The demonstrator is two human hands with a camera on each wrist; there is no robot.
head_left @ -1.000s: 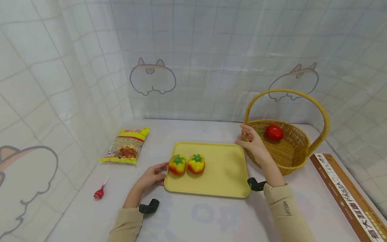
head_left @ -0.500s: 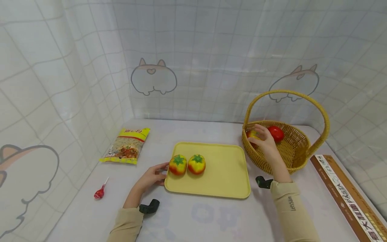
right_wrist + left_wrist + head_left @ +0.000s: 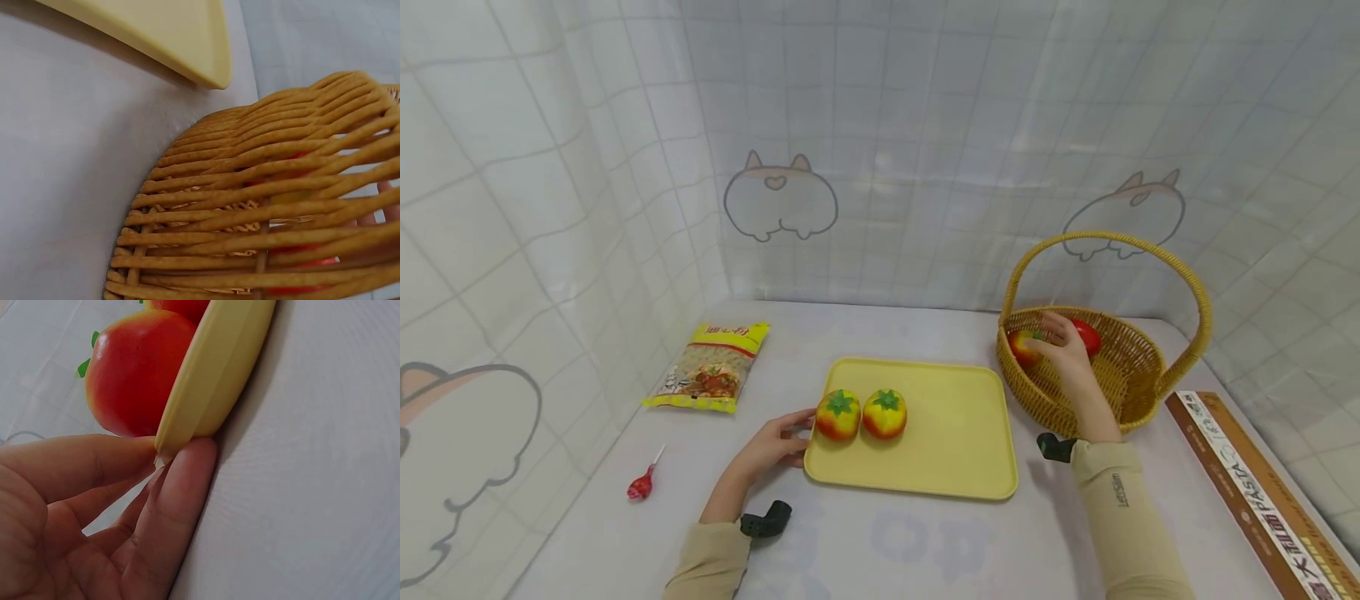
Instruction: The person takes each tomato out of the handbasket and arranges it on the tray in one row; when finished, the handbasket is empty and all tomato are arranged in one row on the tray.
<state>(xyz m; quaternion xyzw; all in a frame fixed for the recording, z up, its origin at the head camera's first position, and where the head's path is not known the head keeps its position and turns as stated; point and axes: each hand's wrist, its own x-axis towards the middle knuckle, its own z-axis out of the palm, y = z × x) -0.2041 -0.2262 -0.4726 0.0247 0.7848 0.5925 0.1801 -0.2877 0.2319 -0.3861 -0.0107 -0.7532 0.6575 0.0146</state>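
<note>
My left hand [image 3: 777, 443] pinches the left edge of a yellow tray [image 3: 951, 433]. In the left wrist view the thumb and a finger lie on either side of its rim. Two yellow-and-red fruits [image 3: 884, 414] with green leaf tops sit side by side on the tray's left part. Inside a wicker basket [image 3: 1032, 392], my right hand [image 3: 1067, 354] has its fingers spread. It is between another yellow-and-red fruit [image 3: 1022, 348] and a red tomato-like fruit [image 3: 1088, 337] that it partly covers. Through the weave [image 3: 250, 162], the right wrist view shows only bits of fruit and fingers.
A tall handle [image 3: 1180, 271] arches over the basket. A yellow pasta bag [image 3: 713, 367] lies at the back left, with a red lollipop [image 3: 642, 485] in front of it. Along the right edge lies a long brown PASTA box [image 3: 1255, 492]. Patterned cloth walls [image 3: 910, 183] surround the table.
My right hand has moved right, from the basket's left rim to inside it, uncovering the yellow-and-red fruit there. My left hand stays at the tray. The head view has shifted slightly.
</note>
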